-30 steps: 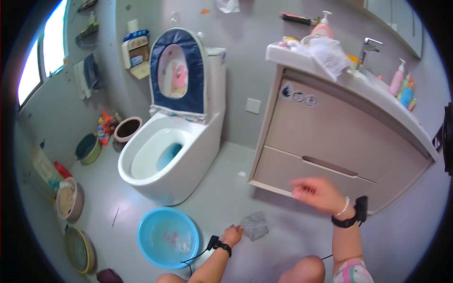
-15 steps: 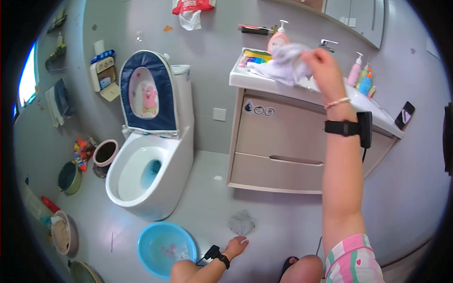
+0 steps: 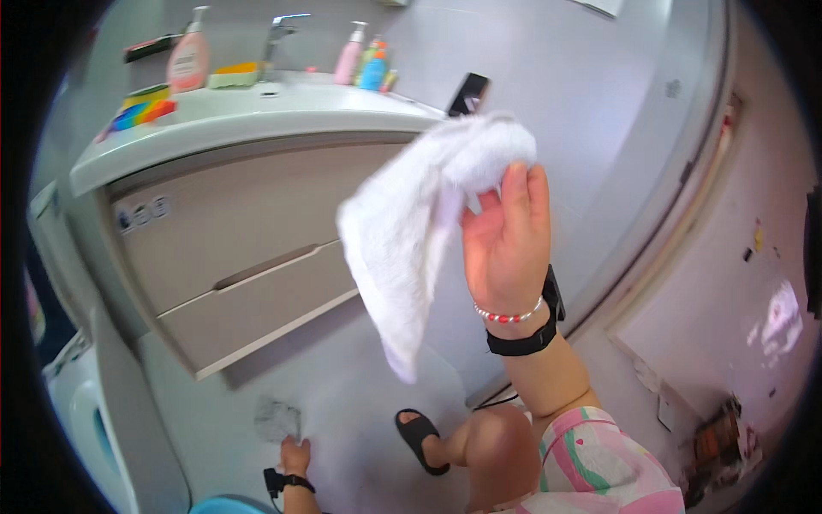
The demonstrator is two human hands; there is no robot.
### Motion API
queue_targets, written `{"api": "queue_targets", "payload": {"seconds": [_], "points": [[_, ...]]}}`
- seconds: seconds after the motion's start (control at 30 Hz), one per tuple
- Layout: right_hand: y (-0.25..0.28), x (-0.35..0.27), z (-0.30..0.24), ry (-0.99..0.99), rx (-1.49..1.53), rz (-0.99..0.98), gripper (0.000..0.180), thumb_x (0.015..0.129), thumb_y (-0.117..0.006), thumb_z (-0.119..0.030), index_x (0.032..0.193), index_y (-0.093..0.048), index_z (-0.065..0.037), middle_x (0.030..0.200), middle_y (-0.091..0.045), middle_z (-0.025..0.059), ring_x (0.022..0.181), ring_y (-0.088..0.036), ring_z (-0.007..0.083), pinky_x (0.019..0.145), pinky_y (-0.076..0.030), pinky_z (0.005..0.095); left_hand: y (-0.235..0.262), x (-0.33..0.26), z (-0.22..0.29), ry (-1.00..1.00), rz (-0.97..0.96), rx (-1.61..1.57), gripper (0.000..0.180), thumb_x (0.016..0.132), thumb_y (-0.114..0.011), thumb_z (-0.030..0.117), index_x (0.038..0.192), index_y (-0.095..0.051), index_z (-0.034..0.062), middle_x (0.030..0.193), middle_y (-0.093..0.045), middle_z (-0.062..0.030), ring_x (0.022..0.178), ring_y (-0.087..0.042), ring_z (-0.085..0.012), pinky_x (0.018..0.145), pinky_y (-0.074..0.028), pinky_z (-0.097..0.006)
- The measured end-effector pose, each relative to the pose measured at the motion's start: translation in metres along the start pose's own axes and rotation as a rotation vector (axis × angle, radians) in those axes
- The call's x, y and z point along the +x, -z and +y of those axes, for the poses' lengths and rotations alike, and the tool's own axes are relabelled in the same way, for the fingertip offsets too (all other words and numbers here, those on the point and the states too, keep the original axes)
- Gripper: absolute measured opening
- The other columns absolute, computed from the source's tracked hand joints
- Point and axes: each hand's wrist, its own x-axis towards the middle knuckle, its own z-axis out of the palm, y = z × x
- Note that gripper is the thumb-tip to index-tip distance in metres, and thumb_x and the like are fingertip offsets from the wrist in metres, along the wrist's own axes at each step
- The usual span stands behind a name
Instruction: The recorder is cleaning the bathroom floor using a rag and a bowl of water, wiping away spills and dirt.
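My right hand (image 3: 511, 236) is raised at the middle of the view, its fingers closed on the upper edge of a white towel (image 3: 411, 231). The towel hangs loosely down to the left, in front of the vanity cabinet (image 3: 257, 214), clear of the washbasin. Low down at the left, my left hand (image 3: 295, 457) is near the floor, its fingers stretched toward a thin grey patch (image 3: 278, 417). What that patch is made of cannot be told. I see no object in the left hand.
The white washbasin (image 3: 223, 110) holds a pink pump bottle (image 3: 188, 62), a sponge (image 3: 233, 75) and several bottles at the far end. A dark phone (image 3: 468, 94) is by its right end. A toilet (image 3: 111, 428) stands left, a blue basin (image 3: 224, 505) below. My sandalled foot (image 3: 421, 439) is on the floor.
The view has swung right. My right hand has lifted the towel off the washbasin's left part and brought it right and nearer. The left hand stays low by the grey patch.
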Motion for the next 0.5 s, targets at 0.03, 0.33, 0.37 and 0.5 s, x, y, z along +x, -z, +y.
{"api": "queue_targets", "payload": {"seconds": [0.03, 0.33, 0.37, 0.5], "points": [[0.040, -0.003, -0.004, 0.089, -0.215, 0.026, 0.023, 0.107, -0.048, -0.023, 0.123, -0.056, -0.008, 0.131, -0.055, 0.0061, 0.124, -0.050, 0.0199, 0.104, -0.041, 0.0391, -0.015, 0.003, 0.020, 0.172, -0.125, 0.230, 0.087, 0.078, -0.074, 0.049, 0.137, -0.049, -0.0086, 0.138, -0.052, -0.0319, 0.124, -0.055, -0.0444, 0.109, -0.039, -0.053], [0.249, 0.157, -0.140, 0.863, -1.877, 0.015, 0.018, 0.096, -0.063, -0.017, 0.107, -0.067, -0.002, 0.135, -0.054, 0.0170, 0.118, -0.056, 0.0330, 0.100, -0.046, 0.0397, -0.063, 0.035, -0.084, 0.386, -0.499, 1.019, 0.128, 0.058, -0.078, 0.076, 0.153, -0.033, 0.0049, 0.158, -0.036, -0.0130, 0.145, -0.035, -0.0321, 0.112, -0.028, -0.069], [0.266, 0.188, -0.165, 0.894, -2.024, 0.018, 0.019, 0.096, -0.063, -0.017, 0.107, -0.068, -0.002, 0.139, -0.053, 0.0176, 0.120, -0.056, 0.0338, 0.100, -0.046, 0.0401, -0.069, 0.034, -0.072, 0.363, -0.504, 1.015, 0.127, 0.058, -0.078, 0.076, 0.153, -0.034, 0.0049, 0.158, -0.036, -0.0130, 0.145, -0.035, -0.0321, 0.112, -0.028, -0.069], [0.335, 0.310, -0.230, 0.800, -2.426, 0.034, 0.034, 0.100, -0.054, -0.029, 0.125, -0.062, -0.008, 0.145, -0.051, 0.0127, 0.131, -0.047, 0.0334, 0.104, -0.042, 0.0542, -0.065, 0.030, -0.028, 0.328, -0.506, 1.009, 0.127, 0.058, -0.078, 0.076, 0.153, -0.034, 0.0051, 0.157, -0.037, -0.0130, 0.144, -0.035, -0.0321, 0.112, -0.028, -0.068]]}}
